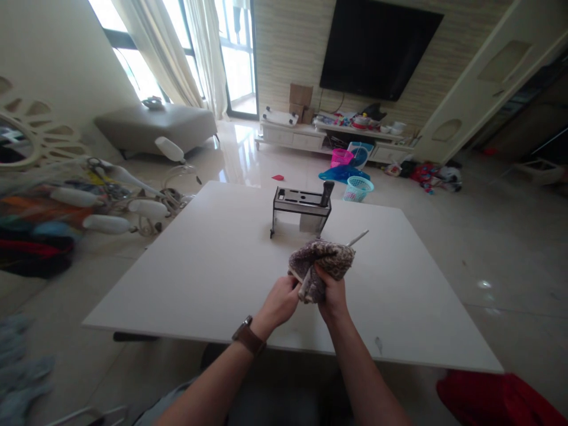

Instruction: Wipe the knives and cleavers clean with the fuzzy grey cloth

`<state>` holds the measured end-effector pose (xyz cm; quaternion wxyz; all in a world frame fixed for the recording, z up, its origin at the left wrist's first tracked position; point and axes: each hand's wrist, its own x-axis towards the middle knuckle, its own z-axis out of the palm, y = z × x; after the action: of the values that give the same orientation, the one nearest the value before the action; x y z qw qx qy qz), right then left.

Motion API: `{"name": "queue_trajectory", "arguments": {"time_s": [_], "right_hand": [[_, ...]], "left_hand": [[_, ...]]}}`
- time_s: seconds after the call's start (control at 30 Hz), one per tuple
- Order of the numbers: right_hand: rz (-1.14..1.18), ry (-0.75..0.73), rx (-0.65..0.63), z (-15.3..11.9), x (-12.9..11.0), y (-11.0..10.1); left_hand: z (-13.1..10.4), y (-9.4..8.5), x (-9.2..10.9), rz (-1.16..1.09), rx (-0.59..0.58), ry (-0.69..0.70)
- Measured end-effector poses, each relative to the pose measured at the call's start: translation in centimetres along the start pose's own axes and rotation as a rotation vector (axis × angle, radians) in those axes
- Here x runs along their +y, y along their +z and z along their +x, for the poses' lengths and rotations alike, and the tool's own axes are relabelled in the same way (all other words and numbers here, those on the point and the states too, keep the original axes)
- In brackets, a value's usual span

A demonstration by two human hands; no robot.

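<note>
A patterned brown-grey cloth [337,258] is bunched up above the white table [213,254]. My right hand [332,293] is closed round it from the right, thumb on top. My left hand [284,299], with a watch on the wrist, is closed at the cloth's lower left, against a pale handle-like end [304,285]. A thin light rod or blade [358,238] sticks out of the cloth at the upper right; its middle is hidden by the cloth. Beyond my hands stands a metal rack [299,200] holding a black-handled knife [327,193].
Past the table's far edge, baskets [357,188] and a blue bag [341,174] lie on the floor. A floor lamp [148,207] and piled items are at the left. Red cloth [497,397] hangs or lies beside the near right corner. A small mark [378,345] is near the front edge.
</note>
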<state>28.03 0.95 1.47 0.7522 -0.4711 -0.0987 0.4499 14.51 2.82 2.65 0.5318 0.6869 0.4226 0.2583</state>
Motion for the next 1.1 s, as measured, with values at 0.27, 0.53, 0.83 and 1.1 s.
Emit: {"name": "queue_trajectory", "arguments": {"time_s": [0.27, 0.53, 0.83, 1.1], "right_hand": [[0.146, 0.063, 0.020, -1.1, -1.3, -1.5], [0.282, 0.055, 0.008, -0.6, -2.7, -1.9], [0.266, 0.016, 0.054, 2.4, -2.7, -3.6], [0.162, 0.036, 0.039, -1.5, 0.8, 1.3]], "left_hand": [[-2.1, -0.6, 2.0, 0.310, -0.043, 0.070], [-2.9, -4.6, 1.8, 0.446, -0.149, 0.099], [-1.5, -7.2, 1.0, 0.431, -0.134, 0.102], [-0.9, -3.3, 1.0, 0.428, -0.007, 0.181]]}}
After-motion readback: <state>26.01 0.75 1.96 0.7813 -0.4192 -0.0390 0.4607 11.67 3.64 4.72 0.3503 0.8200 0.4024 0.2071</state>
